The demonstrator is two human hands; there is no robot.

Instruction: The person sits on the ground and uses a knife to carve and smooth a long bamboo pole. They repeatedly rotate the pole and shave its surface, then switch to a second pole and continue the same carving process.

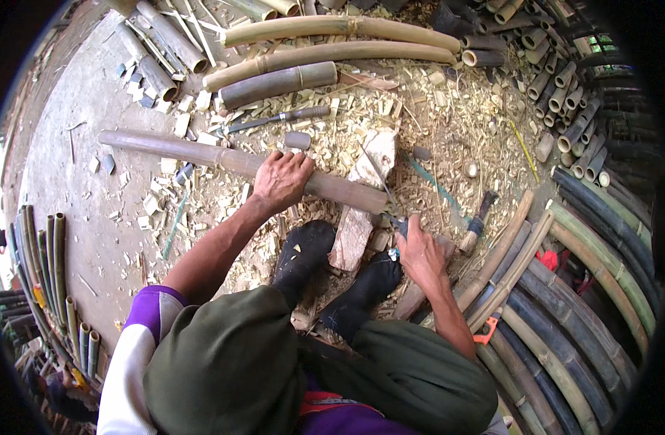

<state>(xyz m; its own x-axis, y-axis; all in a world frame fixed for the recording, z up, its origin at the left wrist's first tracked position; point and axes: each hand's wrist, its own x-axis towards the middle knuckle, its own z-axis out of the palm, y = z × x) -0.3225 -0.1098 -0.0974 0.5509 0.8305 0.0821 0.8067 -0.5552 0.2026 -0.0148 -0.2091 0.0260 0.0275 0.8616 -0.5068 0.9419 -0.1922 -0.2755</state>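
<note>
A long brown bamboo pole (202, 154) lies across a pale, rough wooden block (351, 239) in front of me. My left hand (284, 177) is wrapped over the pole from above, left of the block. Closed round a dark handle, my right hand (421, 250) is just beyond the pole's right end. From that handle a narrow metal saw blade (376, 165) slants up and leftward across the pole near its end. Whether the teeth are in the bamboo is too small to tell. My feet in dark socks (363, 290) flank the block's near end.
Cut bamboo lengths (339, 52) lie at the far side, and a long-bladed knife (281, 117) rests nearer. A short cut piece (297, 140) lies behind the pole. Wood chips cover the ground. At right are a wooden-handled tool (479, 221), stacked bamboo poles (564, 326) and an orange-handled saw (486, 330).
</note>
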